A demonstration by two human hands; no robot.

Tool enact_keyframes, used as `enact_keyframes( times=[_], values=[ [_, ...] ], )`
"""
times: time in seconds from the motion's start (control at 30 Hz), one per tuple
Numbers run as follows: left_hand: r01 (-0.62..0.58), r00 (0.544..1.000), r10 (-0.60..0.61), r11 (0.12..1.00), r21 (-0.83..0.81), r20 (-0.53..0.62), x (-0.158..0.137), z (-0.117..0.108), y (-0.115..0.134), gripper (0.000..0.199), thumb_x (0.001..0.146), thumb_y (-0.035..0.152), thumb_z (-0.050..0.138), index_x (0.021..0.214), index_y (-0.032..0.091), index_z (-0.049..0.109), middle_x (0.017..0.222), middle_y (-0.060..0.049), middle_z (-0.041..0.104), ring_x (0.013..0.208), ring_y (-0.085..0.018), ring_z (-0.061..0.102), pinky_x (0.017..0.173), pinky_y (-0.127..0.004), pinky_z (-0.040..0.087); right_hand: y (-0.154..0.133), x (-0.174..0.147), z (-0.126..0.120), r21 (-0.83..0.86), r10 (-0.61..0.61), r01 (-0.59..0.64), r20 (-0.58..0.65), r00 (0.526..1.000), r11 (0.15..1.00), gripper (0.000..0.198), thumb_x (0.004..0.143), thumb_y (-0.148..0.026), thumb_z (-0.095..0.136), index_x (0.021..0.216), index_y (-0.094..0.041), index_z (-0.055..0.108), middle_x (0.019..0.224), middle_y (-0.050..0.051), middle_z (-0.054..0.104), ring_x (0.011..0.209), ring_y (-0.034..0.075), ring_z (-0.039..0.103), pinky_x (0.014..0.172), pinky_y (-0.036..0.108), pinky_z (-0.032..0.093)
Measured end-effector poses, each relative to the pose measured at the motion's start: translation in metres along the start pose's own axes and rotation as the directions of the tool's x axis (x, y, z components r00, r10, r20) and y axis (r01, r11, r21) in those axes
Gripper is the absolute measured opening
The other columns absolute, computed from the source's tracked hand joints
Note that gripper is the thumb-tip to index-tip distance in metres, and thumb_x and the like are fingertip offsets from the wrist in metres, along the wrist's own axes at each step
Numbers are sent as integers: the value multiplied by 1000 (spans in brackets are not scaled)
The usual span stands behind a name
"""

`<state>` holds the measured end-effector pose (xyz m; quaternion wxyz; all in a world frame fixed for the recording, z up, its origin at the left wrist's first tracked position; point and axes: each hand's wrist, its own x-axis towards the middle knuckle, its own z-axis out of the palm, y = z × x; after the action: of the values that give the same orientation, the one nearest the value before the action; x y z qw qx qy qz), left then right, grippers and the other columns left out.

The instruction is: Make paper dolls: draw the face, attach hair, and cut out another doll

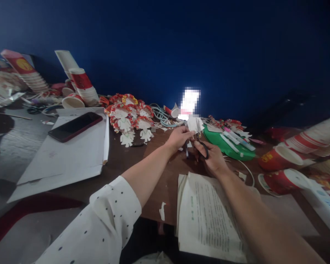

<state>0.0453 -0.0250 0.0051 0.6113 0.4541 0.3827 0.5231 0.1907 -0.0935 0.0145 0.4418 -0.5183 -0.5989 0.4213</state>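
Observation:
Pinched in my left hand (pixel 180 136) is a piece of white paper (pixel 195 124), held up over the far middle of the brown table (pixel 159 161). My right hand (pixel 213 157) is closed around the black handles of a pair of scissors (pixel 205 149). The scissor blades point up toward the paper and are mostly hidden by it and my fingers. To the left of my hands lies a heap of red and white paper figures (pixel 132 117), several with white cut-out bodies. Under my right forearm rests an open printed booklet (pixel 206 216).
A phone (pixel 75 126) lies on a white board (pixel 66 157) at left. Paper cups (pixel 84 86) stand stacked behind it. Markers (pixel 236 137) lie on a green sheet (pixel 217 143) at right, near red paper cups (pixel 280 157). A bright blurred screen (pixel 191 101) stands at the back.

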Motion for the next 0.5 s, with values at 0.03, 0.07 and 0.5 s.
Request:
enact_keyframes(
  times=[0.03, 0.07, 0.5],
  values=[
    [-11, 999, 11, 1000, 13, 31, 1, -1, -2, 26, 68, 33, 77, 67, 16, 58, 57, 1, 59, 50, -10, 52, 53, -22, 40, 0, 0, -1, -22, -13, 13, 2, 1000, 1000, 45, 79, -61, 66, 64, -18, 62, 56, -1, 57, 49, 12, 50, 44, 24, 41],
    [-23, 998, 21, 999, 25, 58, 2, -1, -3, 26, 70, 34, 75, 67, 16, 57, 57, 1, 58, 50, -10, 51, 53, -22, 39, 0, 0, -1, -33, -22, 22, 6, 1000, 999, 45, 80, -60, 66, 64, -18, 62, 56, -1, 57, 49, 12, 50, 45, 24, 41],
    [-24, 998, 24, 1000, -7, 66, -1, 0, 1, 33, 69, 39, 77, 64, 17, 53, 55, 2, 56, 47, -9, 49, 50, -22, 37, -6, -1, 1, -33, 7, -7, -1, 1000, 999, 46, 79, -63, 65, 64, -19, 62, 54, -1, 54, 47, 13, 48, 43, 25, 39]
  ],
)
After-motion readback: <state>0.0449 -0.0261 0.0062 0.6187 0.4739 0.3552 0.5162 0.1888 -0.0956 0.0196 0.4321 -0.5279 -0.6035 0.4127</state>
